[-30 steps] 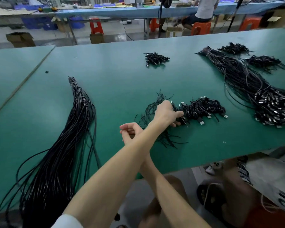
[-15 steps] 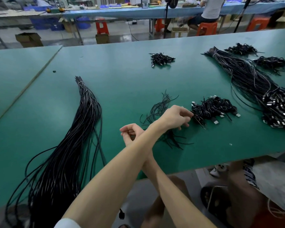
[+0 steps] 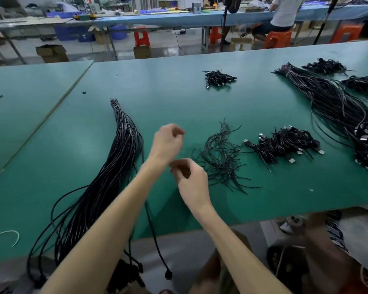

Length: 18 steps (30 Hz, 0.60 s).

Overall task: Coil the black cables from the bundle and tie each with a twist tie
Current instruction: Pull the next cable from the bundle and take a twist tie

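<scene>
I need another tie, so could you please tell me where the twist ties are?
In the head view, the twist ties lie just right of centre, between the right hand and the pile of coiled cables.

the bench [image 3: 179, 107] was a plain teal green with no pattern. the long cable bundle [image 3: 117, 162] on it was glossy black, and the loose twist ties [image 3: 221, 158] were black too. the coiled cables [image 3: 285, 145] were black with silver plugs. a stray wire loop [image 3: 9, 234] was white. beyond, the far bench [image 3: 179, 19] was light blue, the stools [image 3: 141, 38] orange-red, the boxes [image 3: 51, 53] cardboard brown.
</scene>
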{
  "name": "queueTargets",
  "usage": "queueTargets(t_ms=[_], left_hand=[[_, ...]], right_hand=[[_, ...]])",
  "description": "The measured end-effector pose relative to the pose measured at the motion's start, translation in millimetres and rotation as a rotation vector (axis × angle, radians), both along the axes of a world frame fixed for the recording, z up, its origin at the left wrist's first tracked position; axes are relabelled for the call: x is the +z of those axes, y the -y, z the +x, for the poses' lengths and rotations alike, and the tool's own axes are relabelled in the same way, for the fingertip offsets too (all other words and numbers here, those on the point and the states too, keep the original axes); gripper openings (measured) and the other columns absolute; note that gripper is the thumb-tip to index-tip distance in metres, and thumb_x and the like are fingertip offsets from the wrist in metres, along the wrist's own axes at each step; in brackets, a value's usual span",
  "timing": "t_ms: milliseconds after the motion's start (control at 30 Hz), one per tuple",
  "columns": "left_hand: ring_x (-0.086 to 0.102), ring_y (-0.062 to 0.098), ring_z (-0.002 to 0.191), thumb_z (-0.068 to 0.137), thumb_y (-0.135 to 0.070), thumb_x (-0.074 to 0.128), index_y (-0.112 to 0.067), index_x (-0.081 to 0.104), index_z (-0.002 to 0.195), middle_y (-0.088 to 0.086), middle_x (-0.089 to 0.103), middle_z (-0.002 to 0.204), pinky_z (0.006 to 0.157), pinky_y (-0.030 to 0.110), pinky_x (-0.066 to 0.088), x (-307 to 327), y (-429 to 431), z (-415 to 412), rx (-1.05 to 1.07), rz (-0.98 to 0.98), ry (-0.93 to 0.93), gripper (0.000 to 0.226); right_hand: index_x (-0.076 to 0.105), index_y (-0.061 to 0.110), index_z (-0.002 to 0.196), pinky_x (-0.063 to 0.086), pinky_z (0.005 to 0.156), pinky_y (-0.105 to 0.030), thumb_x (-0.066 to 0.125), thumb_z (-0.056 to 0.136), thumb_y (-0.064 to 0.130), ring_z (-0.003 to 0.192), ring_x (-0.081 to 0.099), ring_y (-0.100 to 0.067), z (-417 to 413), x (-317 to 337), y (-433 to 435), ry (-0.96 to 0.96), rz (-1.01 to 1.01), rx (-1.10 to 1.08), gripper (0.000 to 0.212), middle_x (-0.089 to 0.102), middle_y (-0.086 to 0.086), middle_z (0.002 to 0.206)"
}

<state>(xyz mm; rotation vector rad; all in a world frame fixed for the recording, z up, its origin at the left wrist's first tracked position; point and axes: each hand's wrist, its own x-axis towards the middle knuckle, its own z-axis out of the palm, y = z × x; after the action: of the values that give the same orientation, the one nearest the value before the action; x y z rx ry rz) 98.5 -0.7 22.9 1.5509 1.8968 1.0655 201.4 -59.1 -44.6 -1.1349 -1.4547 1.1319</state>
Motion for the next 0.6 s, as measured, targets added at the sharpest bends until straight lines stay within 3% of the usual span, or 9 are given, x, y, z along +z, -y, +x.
queueTargets(t_ms=[33, 100, 267, 333, 433, 533, 600], left_hand=[[0.071, 0.029, 0.097, 0.099, -0.007, 0.055, -0.007, 0.069, 0.114, 0.012, 0.071, 0.115, 0.087, 0.039, 0.055, -6, 4, -18, 0.084, -0.062, -0.174, 0.021], [0.061, 0.039, 0.115, 0.101, -0.013, 0.055, -0.002, 0.058, 0.123, 0.02, 0.059, 0.127, 0.095, 0.047, 0.049, -15, 14, -46, 0.213, -0.192, -0.496, 0.025], [0.06, 0.039, 0.118, 0.106, -0.031, 0.055, 0.0, 0.049, 0.13, 0.02, 0.053, 0.132, 0.079, 0.044, 0.041, -27, 30, -67, 0.183, -0.424, -0.796, 0.04], [0.062, 0.038, 0.112, 0.107, -0.025, 0.053, -0.002, 0.054, 0.124, 0.019, 0.058, 0.127, 0.076, 0.041, 0.037, -27, 29, -66, 0.145, -0.446, -0.842, 0.029], [0.059, 0.036, 0.094, 0.103, -0.011, 0.055, -0.008, 0.054, 0.098, 0.017, 0.064, 0.116, 0.073, 0.039, 0.039, -28, 30, -65, 0.137, -0.44, -0.83, 0.006], [0.057, 0.037, 0.087, 0.1, -0.02, 0.055, -0.008, 0.047, 0.08, 0.018, 0.066, 0.107, 0.071, 0.037, 0.039, -26, 34, -66, 0.137, -0.404, -0.74, 0.025], [0.06, 0.038, 0.078, 0.096, -0.027, 0.059, -0.009, 0.045, 0.069, 0.017, 0.067, 0.09, 0.064, 0.034, 0.04, -26, 34, -64, 0.112, -0.384, -0.593, 0.036]], right_hand=[[0.075, 0.015, 0.099, 0.052, 0.077, -0.014, 0.063, 0.096, 0.003, 0.085, 0.068, -0.004, 0, 0, 1, -0.004, 0.016, -0.018, 0.018, 0.075, 0.008, 0.091], [0.075, 0.018, 0.096, 0.055, 0.076, -0.018, 0.063, 0.097, 0.005, 0.083, 0.069, -0.007, -1, 2, 3, -0.008, 0.026, -0.031, 0.017, 0.075, 0.008, 0.088], [0.074, 0.021, 0.093, 0.056, 0.072, -0.02, 0.065, 0.097, 0.005, 0.079, 0.069, -0.006, -1, 3, 3, -0.027, 0.01, -0.033, 0.018, 0.075, 0.007, 0.084], [0.073, 0.021, 0.093, 0.057, 0.073, -0.021, 0.065, 0.097, 0.005, 0.08, 0.07, -0.007, 0, 4, 4, -0.028, 0.008, -0.032, 0.018, 0.075, 0.007, 0.085], [0.073, 0.022, 0.093, 0.059, 0.076, -0.025, 0.065, 0.097, 0.006, 0.082, 0.07, -0.009, 2, 3, 5, -0.024, 0.008, -0.035, 0.019, 0.075, 0.006, 0.086], [0.073, 0.023, 0.093, 0.06, 0.077, -0.028, 0.065, 0.097, 0.007, 0.084, 0.07, -0.01, 2, 0, 5, -0.027, 0.006, -0.032, 0.018, 0.075, 0.006, 0.087], [0.073, 0.023, 0.093, 0.06, 0.077, -0.028, 0.065, 0.097, 0.007, 0.084, 0.071, -0.01, 2, 0, 5, -0.034, 0.005, -0.029, 0.018, 0.075, 0.006, 0.086]])
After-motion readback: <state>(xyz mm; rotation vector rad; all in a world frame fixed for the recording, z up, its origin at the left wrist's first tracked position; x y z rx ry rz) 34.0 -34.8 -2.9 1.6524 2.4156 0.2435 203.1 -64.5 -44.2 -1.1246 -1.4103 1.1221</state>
